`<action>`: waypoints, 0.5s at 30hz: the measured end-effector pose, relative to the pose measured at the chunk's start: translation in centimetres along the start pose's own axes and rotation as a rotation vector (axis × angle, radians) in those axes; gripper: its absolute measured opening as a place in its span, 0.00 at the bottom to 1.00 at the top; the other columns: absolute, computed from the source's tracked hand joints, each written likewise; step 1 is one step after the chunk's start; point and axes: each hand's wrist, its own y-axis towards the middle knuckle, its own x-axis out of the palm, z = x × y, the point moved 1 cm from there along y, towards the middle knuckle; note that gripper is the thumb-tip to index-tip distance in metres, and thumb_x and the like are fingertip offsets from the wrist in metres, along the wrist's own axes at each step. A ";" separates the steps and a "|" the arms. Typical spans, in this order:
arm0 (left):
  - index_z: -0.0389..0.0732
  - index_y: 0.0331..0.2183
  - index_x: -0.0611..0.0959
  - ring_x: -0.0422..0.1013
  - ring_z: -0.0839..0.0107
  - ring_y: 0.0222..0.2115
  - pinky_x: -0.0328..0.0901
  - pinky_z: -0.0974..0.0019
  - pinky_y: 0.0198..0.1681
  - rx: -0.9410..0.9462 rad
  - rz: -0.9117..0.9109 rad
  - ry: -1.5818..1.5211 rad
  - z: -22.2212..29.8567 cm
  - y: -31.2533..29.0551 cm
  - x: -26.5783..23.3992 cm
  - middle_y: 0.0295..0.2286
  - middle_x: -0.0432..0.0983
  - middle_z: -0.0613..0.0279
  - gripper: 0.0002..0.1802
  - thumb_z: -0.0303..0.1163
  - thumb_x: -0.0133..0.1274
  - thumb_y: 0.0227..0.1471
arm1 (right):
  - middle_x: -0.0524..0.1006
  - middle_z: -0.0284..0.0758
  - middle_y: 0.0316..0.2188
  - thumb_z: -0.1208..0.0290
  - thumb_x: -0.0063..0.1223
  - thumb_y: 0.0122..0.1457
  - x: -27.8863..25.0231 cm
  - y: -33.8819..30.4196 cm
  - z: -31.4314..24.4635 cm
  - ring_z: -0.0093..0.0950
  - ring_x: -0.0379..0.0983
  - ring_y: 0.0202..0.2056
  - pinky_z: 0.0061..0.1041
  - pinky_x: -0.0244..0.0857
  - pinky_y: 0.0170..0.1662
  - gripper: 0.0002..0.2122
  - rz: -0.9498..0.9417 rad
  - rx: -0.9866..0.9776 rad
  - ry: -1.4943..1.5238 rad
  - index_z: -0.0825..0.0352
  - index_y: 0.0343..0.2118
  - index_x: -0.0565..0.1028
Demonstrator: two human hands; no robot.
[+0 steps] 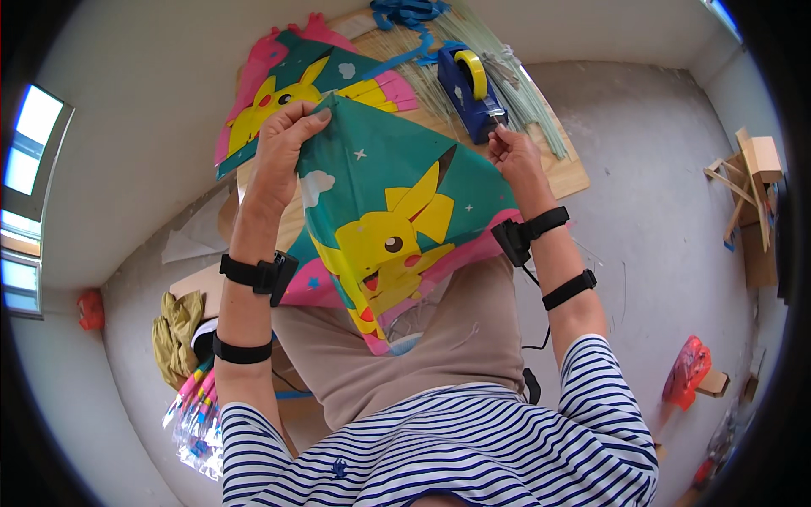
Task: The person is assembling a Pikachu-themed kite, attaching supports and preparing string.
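My left hand [287, 148] is closed on the top corner of a kite [372, 169], thumb in front. The kite is thin green and pink sheet with a yellow cartoon animal, a cloud and small stars. It hangs creased over my lap, its lower tip between my thighs. My right hand [519, 160] is at the cutter end of a blue tape dispenser [460, 97], beside the kite's right edge. Its fingertips are pinched together at the tape end, though the strip itself barely shows. A yellow-cored tape roll [473, 74] sits in the dispenser.
On the wooden board [566, 173] lie a second kite [296, 84], thin pale rods [536, 101] and blue ribbon [410, 12]. Packed colourful items [198, 410] and an olive cloth [177, 334] are at left. A red bag [688, 372] and wood pieces [748, 182] are at right.
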 end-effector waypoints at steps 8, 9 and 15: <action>0.42 0.34 0.82 0.69 0.84 0.31 0.64 0.79 0.38 -0.006 -0.066 -0.030 0.1 -0.5 -0.8 0.27 0.75 0.73 0.05 0.31 0.60 0.55 | 0.75 0.39 0.21 0.84 0.60 0.51 1.5 1.9 0.3 0.30 0.74 0.19 0.25 0.66 0.18 0.06 0.219 -0.141 -0.144 0.72 0.26 0.72; 0.42 0.34 0.82 0.69 0.84 0.31 0.64 0.79 0.38 -0.003 -0.070 -0.058 0.2 -0.6 -0.7 0.27 0.75 0.73 0.05 0.31 0.60 0.55 | 0.75 0.38 0.19 0.85 0.61 0.49 1.4 2.1 0.2 0.30 0.74 0.19 0.25 0.64 0.16 0.07 0.265 -0.155 -0.137 0.73 0.25 0.72; 0.38 0.34 0.83 0.70 0.84 0.28 0.66 0.79 0.34 0.059 -0.033 -0.022 0.2 -0.7 -0.5 0.27 0.76 0.72 0.04 0.27 0.58 0.53 | 0.72 0.34 0.15 0.83 0.55 0.45 -0.8 -0.4 -3.0 0.22 0.69 0.18 0.25 0.60 0.20 0.01 -0.136 -0.608 -0.663 0.73 0.22 0.75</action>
